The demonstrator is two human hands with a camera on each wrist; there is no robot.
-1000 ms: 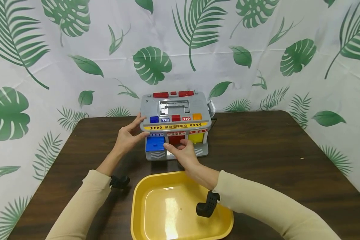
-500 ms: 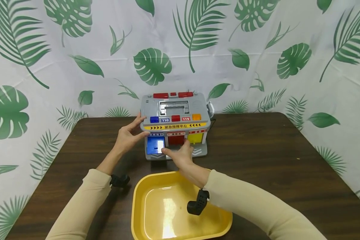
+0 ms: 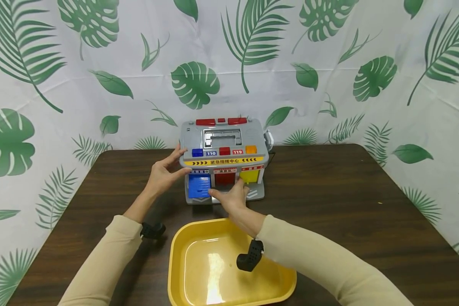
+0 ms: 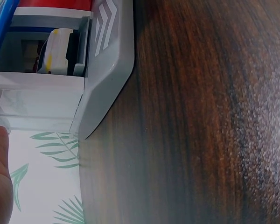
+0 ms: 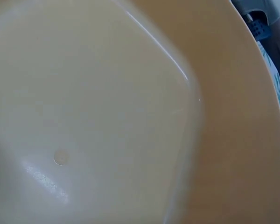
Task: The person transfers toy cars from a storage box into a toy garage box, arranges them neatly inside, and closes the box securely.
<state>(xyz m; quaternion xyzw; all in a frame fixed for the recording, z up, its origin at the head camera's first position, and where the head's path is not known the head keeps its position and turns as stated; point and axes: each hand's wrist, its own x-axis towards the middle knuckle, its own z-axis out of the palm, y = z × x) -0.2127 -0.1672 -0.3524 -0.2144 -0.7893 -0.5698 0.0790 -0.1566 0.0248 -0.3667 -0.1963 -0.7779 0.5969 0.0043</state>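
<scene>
A grey toy emergency station [image 3: 191, 136] stands at the table's far side in the head view, with a blue door [image 3: 199, 185], a red door [image 3: 224, 178] and a yellow door [image 3: 248, 176]. My left hand [image 3: 161, 175] grips the left front corner of its roof, thumb below the edge, fingers on top. With its thumb, my right hand [image 3: 233, 197] touches the lower right corner of the blue door, which is swung outward. Its other fingers reach toward the yellow door. Inside the bay in the left wrist view sits a white toy with yellow marks [image 4: 56, 51], partly hidden.
A yellow tray [image 3: 176, 255] lies in front of the station, under my right forearm. The dark wooden table [image 3: 329, 191] extends to both sides. Behind it hangs a leaf-patterned cloth [image 3: 137, 106]. A light-coloured handle [image 3: 268, 140] sticks out at the station's right side.
The blue door has swung further outward. My right hand has shifted slightly left, its thumb staying by the door's lower corner. My left hand keeps its place on the roof.
</scene>
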